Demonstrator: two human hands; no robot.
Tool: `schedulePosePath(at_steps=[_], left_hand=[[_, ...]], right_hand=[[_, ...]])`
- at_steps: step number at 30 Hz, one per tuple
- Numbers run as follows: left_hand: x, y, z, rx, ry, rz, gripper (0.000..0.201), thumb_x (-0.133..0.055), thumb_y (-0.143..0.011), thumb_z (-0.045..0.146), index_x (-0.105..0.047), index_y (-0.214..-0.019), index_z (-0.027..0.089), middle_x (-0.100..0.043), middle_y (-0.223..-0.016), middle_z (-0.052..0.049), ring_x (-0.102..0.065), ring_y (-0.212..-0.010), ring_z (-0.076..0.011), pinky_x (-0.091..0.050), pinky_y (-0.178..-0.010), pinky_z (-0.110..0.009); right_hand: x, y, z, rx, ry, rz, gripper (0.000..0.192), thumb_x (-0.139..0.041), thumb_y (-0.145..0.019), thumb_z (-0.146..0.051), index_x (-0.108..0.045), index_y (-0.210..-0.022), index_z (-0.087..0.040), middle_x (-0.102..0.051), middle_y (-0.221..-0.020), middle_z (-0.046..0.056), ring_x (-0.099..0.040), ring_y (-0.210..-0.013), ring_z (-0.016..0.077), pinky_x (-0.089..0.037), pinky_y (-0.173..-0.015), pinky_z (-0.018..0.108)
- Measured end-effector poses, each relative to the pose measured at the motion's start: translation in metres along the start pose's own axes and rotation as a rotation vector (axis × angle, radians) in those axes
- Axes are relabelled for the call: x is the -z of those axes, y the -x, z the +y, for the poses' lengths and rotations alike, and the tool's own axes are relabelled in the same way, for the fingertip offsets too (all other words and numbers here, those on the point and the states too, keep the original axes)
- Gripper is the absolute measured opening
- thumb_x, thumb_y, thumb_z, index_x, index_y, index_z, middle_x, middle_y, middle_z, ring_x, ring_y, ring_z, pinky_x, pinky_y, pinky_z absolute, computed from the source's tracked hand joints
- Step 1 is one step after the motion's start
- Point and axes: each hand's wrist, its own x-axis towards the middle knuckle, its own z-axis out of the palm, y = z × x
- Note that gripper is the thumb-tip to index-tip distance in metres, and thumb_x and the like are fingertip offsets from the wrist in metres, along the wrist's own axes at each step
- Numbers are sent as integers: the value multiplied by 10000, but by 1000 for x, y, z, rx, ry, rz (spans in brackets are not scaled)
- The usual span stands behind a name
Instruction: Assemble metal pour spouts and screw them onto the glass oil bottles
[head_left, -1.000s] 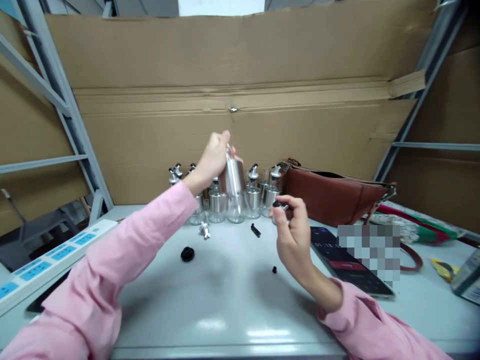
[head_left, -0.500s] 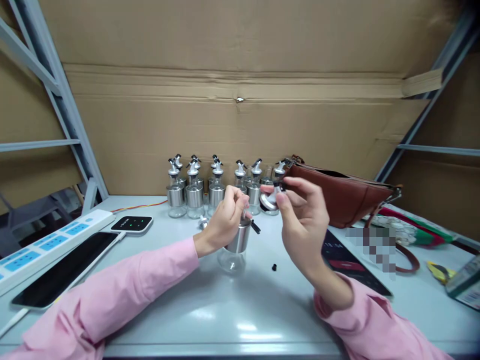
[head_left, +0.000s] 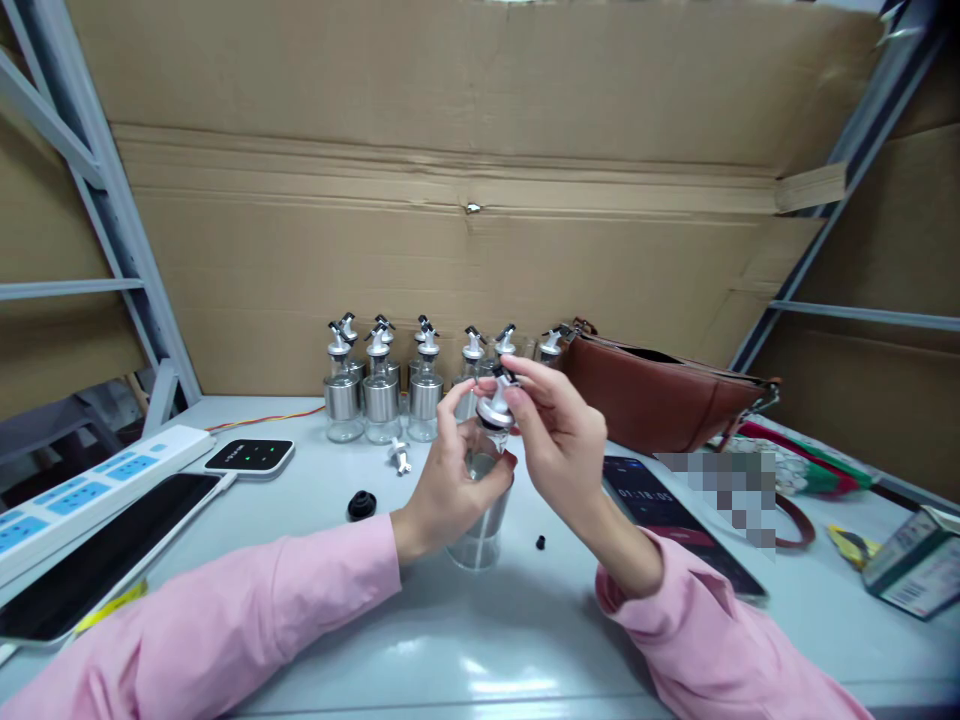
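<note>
A glass bottle (head_left: 478, 540) with a steel sleeve stands on the grey table (head_left: 480, 650) in front of me. My left hand (head_left: 450, 480) is wrapped around its body. My right hand (head_left: 559, 435) holds a silver pourer cap (head_left: 496, 405) with a black tip on the bottle's neck. Behind them, several finished bottles (head_left: 382, 385) with pourer caps stand in a row against the cardboard wall. Loose parts lie on the table: a black round stopper (head_left: 361, 505), a small silver piece (head_left: 399, 457) and a tiny black bit (head_left: 540, 543).
A brown leather bag (head_left: 660, 400) sits at the back right, with a phone (head_left: 675, 520) showing a timer before it. On the left lie a white power strip (head_left: 82, 490), a dark phone (head_left: 90, 560) and a small black charger (head_left: 251, 455). A box (head_left: 911, 565) is at the far right.
My left hand brought a bottle down from the back row and stood it on the table. My right hand carried the pourer cap onto the bottle's neck.
</note>
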Motion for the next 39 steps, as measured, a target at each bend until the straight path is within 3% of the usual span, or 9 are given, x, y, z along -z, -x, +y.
schedulePosePath(at_steps=[5, 9, 11, 15, 17, 20, 24, 34, 39], left_hand=[[1, 2, -3, -49, -71, 5, 796, -549, -748, 74, -88, -1373, 250, -589, -967, -34, -540, -663, -76, -475, -662, -245], [1, 4, -5, -118, -110, -22, 829, -532, -758, 66, -74, -1393, 336, -447, -1294, -94, -515, -645, -48, -475, -621, -227], [2, 4, -6, -146, -134, -33, 814, -522, -766, 61, -91, -1391, 356, -417, -1324, -87, -510, -655, -48, -476, -630, -226], [2, 6, -8, -179, -119, -17, 716, -514, -768, 52, -187, -1354, 303, -550, -1050, -41, -491, -640, -61, -454, -620, -216], [2, 6, -9, -165, -97, -9, 665, -517, -770, 61, -215, -1325, 269, -548, -881, -5, -478, -618, -66, -436, -600, -210], [1, 6, -9, -140, -79, -17, 642, -528, -766, 73, -217, -1301, 243, -530, -812, 13, -491, -630, -75, -438, -611, -216], [1, 5, -8, -147, -61, -26, 608, -533, -756, 83, -223, -1256, 236, -556, -919, -19, -530, -689, -81, -453, -639, -217], [1, 7, -15, -185, -80, -23, 536, -541, -766, 126, -228, -1192, 213, -544, -1093, -99, -569, -841, -121, -475, -755, -290], [7, 1, -24, -165, -139, -43, 567, -524, -809, 181, -189, -1266, 203, -427, -1290, -157, -502, -1123, -186, -436, -929, -361]], right_hand=[[-2, 4, 6, 17, 29, -19, 286, -452, -897, -174, -547, -1161, -229, -654, -1035, 21, -643, -836, 110, -530, -710, 227], [-2, 6, 6, 47, 76, -6, 283, -430, -906, -179, -543, -1162, -227, -640, -1062, 26, -629, -891, 121, -521, -745, 238], [-3, 6, 4, 63, 98, -3, 282, -418, -910, -173, -541, -1159, -225, -630, -1089, 27, -625, -905, 119, -518, -758, 234], [-3, 8, 5, 69, 117, -1, 286, -404, -914, -173, -534, -1165, -220, -622, -1109, 30, -626, -894, 120, -520, -752, 237], [-3, 8, 6, 75, 126, -1, 288, -401, -915, -179, -534, -1168, -220, -622, -1107, 31, -628, -886, 124, -523, -741, 243], [-2, 7, 7, 71, 144, -11, 290, -397, -916, -187, -537, -1167, -220, -626, -1098, 29, -634, -854, 124, -526, -719, 245], [0, 4, 4, 91, 165, -60, 295, -395, -910, -175, -545, -1157, -234, -642, -1061, 16, -637, -737, 101, -517, -651, 219], [2, 5, 3, 132, 220, -113, 295, -374, -915, -191, -562, -1139, -226, -645, -1056, 31, -633, -856, 127, -509, -712, 227], [-1, 9, 17, 135, 209, -155, 396, -335, -919, -172, -445, -1295, -227, -584, -1185, 53, -598, -989, 142, -503, -827, 265]])
